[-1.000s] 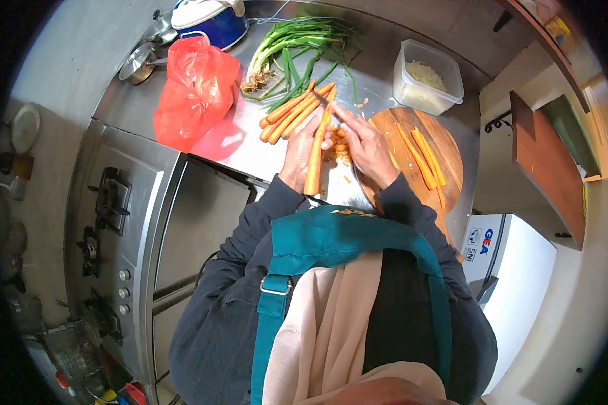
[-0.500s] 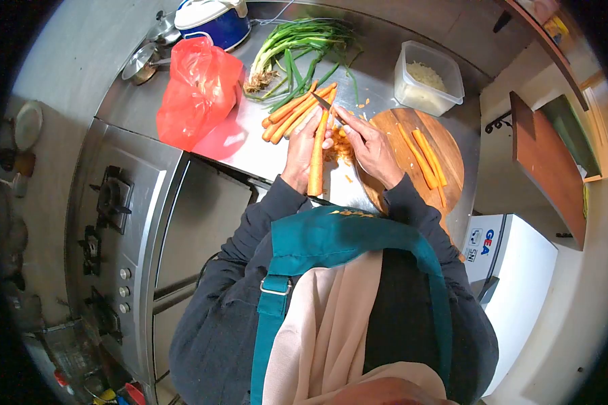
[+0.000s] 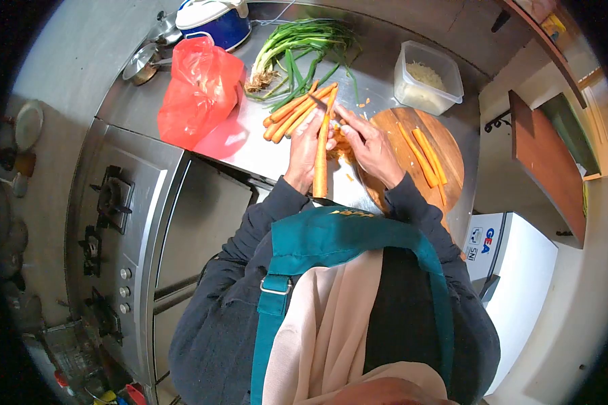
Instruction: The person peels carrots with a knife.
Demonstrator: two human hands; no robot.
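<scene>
My left hand (image 3: 302, 154) is closed around a long carrot (image 3: 320, 165), whose thick end points back towards my body. A knife (image 3: 319, 104) with a dark blade lies across the carrot's far, thin end. Its handle is mostly hidden in my right hand (image 3: 373, 152), which is closed on it. Just beyond my left hand, several whole carrots (image 3: 287, 120) lie in a pile. Orange peelings (image 3: 342, 146) are heaped on the counter between my hands. To the right, several peeled carrots (image 3: 422, 158) rest on a round wooden board (image 3: 454, 152).
Spring onions (image 3: 297, 50) lie at the back beside a red plastic bag (image 3: 199, 94). A blue pot (image 3: 216, 34) and a metal saucepan (image 3: 142, 64) stand behind the bag. A clear tub (image 3: 427, 81) with pale shreds stands behind the board. A gas stove (image 3: 138, 202) is at left.
The carrot and my left hand have shifted very slightly to the right. The knife blade's angle over the carrot's thin end differs a little.
</scene>
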